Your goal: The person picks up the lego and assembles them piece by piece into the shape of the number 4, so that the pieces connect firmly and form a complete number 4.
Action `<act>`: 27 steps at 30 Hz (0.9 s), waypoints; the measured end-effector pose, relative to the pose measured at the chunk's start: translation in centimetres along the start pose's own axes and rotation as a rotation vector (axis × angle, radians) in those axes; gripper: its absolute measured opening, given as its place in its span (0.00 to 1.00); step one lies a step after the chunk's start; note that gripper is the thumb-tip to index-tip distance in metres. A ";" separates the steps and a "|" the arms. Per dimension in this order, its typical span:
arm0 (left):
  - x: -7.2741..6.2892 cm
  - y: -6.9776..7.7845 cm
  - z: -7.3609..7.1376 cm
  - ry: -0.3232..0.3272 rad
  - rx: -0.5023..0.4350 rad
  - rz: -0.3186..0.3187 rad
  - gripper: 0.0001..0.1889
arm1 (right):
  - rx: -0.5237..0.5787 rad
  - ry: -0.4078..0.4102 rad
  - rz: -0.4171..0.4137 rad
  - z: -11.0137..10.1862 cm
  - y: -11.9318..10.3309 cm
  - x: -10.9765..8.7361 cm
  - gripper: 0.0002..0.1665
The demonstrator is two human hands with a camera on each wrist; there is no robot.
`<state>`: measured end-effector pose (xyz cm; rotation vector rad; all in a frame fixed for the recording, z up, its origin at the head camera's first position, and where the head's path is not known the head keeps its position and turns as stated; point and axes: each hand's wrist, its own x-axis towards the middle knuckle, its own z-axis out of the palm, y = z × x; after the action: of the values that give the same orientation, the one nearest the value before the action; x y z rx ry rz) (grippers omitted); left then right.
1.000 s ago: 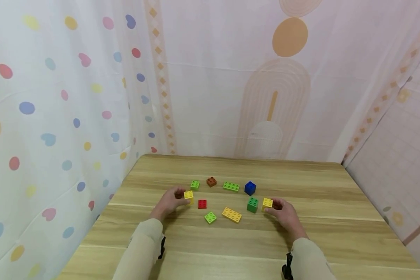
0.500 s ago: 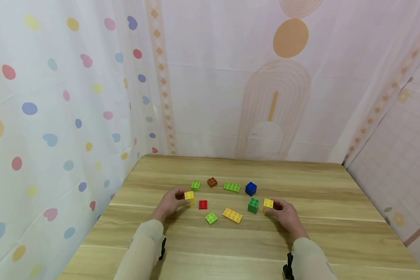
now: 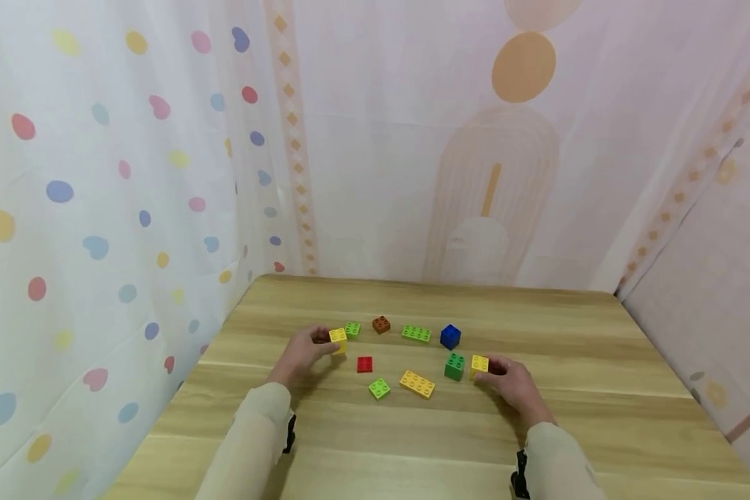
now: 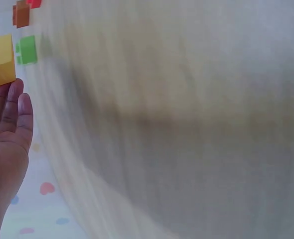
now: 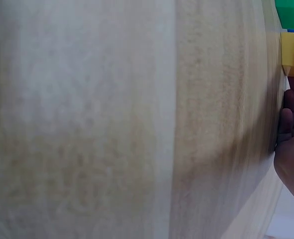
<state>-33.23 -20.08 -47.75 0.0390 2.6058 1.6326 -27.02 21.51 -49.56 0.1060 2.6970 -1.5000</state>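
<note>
Yellow brick 1 (image 3: 338, 340): pinched in left hand (image 3: 303, 354), aloft. Yellow brick 2 (image 3: 479, 367): pinched in right hand (image 3: 514, 386), beside green brick (image 3: 455, 366). Arms (image 3: 244, 444): outstretched.

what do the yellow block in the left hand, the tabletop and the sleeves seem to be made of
The yellow block in the left hand: probably smooth hard plastic, from its flat faces and studs.
Tabletop: wood or wood-look laminate, smooth, given its streaky grain; which is unclear.
Sleeves: likely matte cloth, judging by creased cuffs.
</note>
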 end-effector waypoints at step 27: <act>0.9 7.5 6.4 -0.177 -0.027 0.157 0.14 | 0.036 -0.013 -0.036 0.2 -0.3 0.1 0.26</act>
<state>-33.84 -11.04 -43.82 0.3773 2.5018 1.6278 -27.16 21.23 -49.45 0.0494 2.6767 -1.5530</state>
